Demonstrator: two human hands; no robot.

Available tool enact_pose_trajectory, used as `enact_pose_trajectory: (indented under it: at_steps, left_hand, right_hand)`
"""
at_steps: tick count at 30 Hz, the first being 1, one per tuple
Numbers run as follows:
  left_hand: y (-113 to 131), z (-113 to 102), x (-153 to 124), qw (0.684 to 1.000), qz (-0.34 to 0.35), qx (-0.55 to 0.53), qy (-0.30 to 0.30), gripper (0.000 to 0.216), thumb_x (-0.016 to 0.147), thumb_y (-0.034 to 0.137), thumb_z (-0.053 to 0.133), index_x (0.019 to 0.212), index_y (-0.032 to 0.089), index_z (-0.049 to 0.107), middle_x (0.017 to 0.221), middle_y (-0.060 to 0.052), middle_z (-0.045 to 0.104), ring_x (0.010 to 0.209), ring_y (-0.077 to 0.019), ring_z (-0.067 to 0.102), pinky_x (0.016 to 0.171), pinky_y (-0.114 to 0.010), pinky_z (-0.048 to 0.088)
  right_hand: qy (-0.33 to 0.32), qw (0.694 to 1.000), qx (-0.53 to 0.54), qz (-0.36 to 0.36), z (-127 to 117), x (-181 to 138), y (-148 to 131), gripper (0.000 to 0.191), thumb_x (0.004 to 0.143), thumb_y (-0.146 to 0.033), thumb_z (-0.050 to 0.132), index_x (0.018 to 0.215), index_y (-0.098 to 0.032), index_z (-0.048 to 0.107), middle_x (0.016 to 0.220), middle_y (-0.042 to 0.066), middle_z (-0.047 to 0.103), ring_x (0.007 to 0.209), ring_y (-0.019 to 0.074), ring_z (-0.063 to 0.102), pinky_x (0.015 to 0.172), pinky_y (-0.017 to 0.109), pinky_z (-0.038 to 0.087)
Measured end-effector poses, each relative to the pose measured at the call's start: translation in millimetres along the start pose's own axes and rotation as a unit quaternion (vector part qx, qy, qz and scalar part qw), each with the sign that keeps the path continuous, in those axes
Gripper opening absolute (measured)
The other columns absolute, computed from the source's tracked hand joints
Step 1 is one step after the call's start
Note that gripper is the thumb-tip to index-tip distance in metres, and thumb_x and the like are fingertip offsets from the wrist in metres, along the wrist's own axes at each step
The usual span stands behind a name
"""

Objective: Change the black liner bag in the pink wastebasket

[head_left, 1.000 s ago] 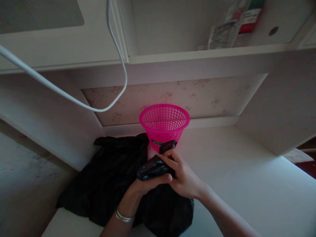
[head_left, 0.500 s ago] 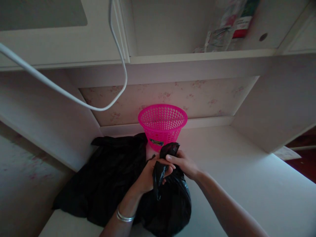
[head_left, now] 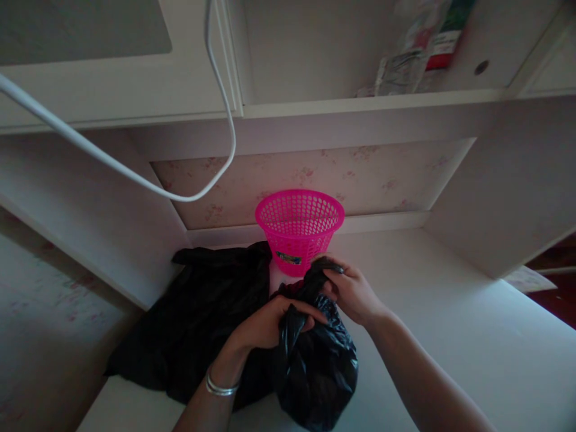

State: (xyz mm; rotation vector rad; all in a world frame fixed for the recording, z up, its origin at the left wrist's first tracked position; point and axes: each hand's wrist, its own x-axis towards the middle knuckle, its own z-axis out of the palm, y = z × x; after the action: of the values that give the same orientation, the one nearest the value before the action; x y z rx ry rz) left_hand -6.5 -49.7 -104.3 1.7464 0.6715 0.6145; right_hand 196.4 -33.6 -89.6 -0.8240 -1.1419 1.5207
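A filled black plastic bag (head_left: 317,372) rests on the white surface, with its twisted top between my two hands. My left hand (head_left: 274,321), a silver bangle on its wrist, grips one gathered end, which hangs over the fingers. The other gathered end is pinched by my right hand (head_left: 353,291), thumb on top. Just behind my hands stands a pink perforated plastic basket (head_left: 299,234), upright, with a small label on its front. Left of the bag lies another black plastic bag (head_left: 211,318), spread out and partly behind my left forearm.
A white cable (head_left: 180,197) loops down at upper left in front of the cabinet. Above the basket, an open shelf (head_left: 315,54) holds clear plastic packaging (head_left: 402,69) and a red-and-green package (head_left: 445,45). White side panels (head_left: 508,180) flank the white tabletop (head_left: 432,324).
My hands have drawn slightly apart, the right moving right with its end of the bag top. The filled bag has shifted a little to the right. The view has turned slightly.
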Motion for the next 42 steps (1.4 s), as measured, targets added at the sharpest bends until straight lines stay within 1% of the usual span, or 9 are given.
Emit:
enact_pose_trajectory:
  at_steps: [3, 7, 16, 19, 23, 27, 30, 37, 42]
  left_hand:
    - [-7, 2, 1, 0.998, -0.004, -0.045, 0.037, 0.028, 0.089, 0.035, 0.074, 0.105, 0.014, 0.083, 0.078, -0.004, 0.072, 0.069, -0.0140, 0.059, 0.070, -0.026, 0.046]
    - [-13, 6, 4, 0.993, -0.016, -0.086, 0.079, 0.036, 0.085, 0.048, 0.078, 0.097, 0.014, 0.083, 0.079, -0.005, 0.071, 0.071, -0.0150, 0.058, 0.072, -0.028, 0.047]
    - [3, 8, 2, 0.997, -0.044, -0.047, 0.033, 0.056, 0.085, 0.040, 0.079, 0.138, 0.023, 0.069, 0.114, -0.009, 0.076, 0.091, -0.0211, 0.067, 0.087, -0.034, 0.054]
    - [0, 11, 5, 0.996, -0.045, -0.070, 0.042, 0.066, 0.080, 0.034, 0.084, 0.142, 0.025, 0.065, 0.121, -0.009, 0.075, 0.107, -0.0249, 0.067, 0.098, -0.038, 0.052]
    - [-6, 19, 10, 0.992, -0.043, -0.070, 0.097, 0.040, 0.089, 0.034, 0.074, 0.127, 0.023, 0.075, 0.104, -0.007, 0.076, 0.097, -0.0221, 0.069, 0.100, -0.038, 0.051]
    - [-2, 25, 13, 0.998, -0.020, -0.053, 0.042, 0.036, 0.090, 0.023, 0.070, 0.125, 0.022, 0.076, 0.104, -0.007, 0.078, 0.094, -0.0209, 0.070, 0.098, -0.037, 0.052]
    - [5, 28, 14, 0.998, -0.017, -0.046, 0.029, 0.037, 0.089, 0.018, 0.069, 0.124, 0.022, 0.076, 0.110, -0.008, 0.079, 0.103, -0.0228, 0.071, 0.099, -0.036, 0.051]
    - [2, 25, 11, 0.984, -0.087, -0.149, 0.042, 0.040, 0.084, 0.030, 0.076, 0.123, 0.019, 0.076, 0.069, -0.002, 0.073, 0.060, -0.0156, 0.065, 0.064, -0.029, 0.053]
    - [-6, 23, 9, 0.966, -0.110, -0.230, 0.048, 0.042, 0.077, 0.039, 0.085, 0.111, 0.016, 0.078, 0.070, -0.004, 0.072, 0.050, -0.0110, 0.059, 0.050, -0.022, 0.044]
  right_hand:
    - [-0.018, 0.999, 0.027, 0.009, -3, -6, -6, 0.036, 0.082, -0.037, 0.075, 0.113, -0.020, 0.071, 0.055, -0.007, 0.054, 0.047, 0.0067, 0.042, 0.050, 0.023, 0.027]
    - [-0.018, 0.998, 0.055, 0.016, -6, -10, -9, 0.027, 0.077, -0.037, 0.078, 0.094, -0.018, 0.070, 0.057, -0.005, 0.056, 0.049, 0.0080, 0.046, 0.053, 0.024, 0.032]
    - [0.063, 0.991, 0.106, -0.047, -8, -11, -4, 0.054, 0.065, -0.035, 0.089, 0.111, -0.027, 0.061, 0.080, -0.005, 0.058, 0.064, 0.0110, 0.052, 0.061, 0.026, 0.044]
    - [0.015, 0.998, 0.061, -0.023, -11, -10, 0, 0.055, 0.071, -0.040, 0.089, 0.117, -0.024, 0.064, 0.082, -0.003, 0.057, 0.072, 0.0129, 0.056, 0.066, 0.026, 0.045]
    - [-0.043, 0.999, 0.017, 0.029, -14, -7, 5, 0.045, 0.080, -0.051, 0.082, 0.111, -0.020, 0.070, 0.094, 0.003, 0.069, 0.086, 0.0173, 0.062, 0.079, 0.031, 0.050]
    - [-0.025, 0.990, -0.035, 0.137, -13, 2, 7, 0.049, 0.072, -0.058, 0.085, 0.093, -0.015, 0.074, 0.085, 0.005, 0.072, 0.072, 0.0169, 0.062, 0.065, 0.030, 0.050]
    - [-0.022, 0.991, -0.014, 0.132, -10, 8, 11, 0.045, 0.067, -0.052, 0.090, 0.086, -0.015, 0.073, 0.077, 0.003, 0.070, 0.064, 0.0144, 0.059, 0.059, 0.029, 0.049]
    - [-0.055, 0.991, 0.010, 0.120, -8, 7, 21, 0.046, 0.075, -0.059, 0.083, 0.086, -0.016, 0.071, 0.075, 0.001, 0.068, 0.065, 0.0134, 0.059, 0.061, 0.028, 0.049]
    - [-0.056, 0.992, -0.049, 0.103, -7, 4, 13, 0.057, 0.076, -0.072, 0.076, 0.069, -0.018, 0.060, 0.057, -0.005, 0.049, 0.052, 0.0097, 0.043, 0.051, 0.026, 0.036]
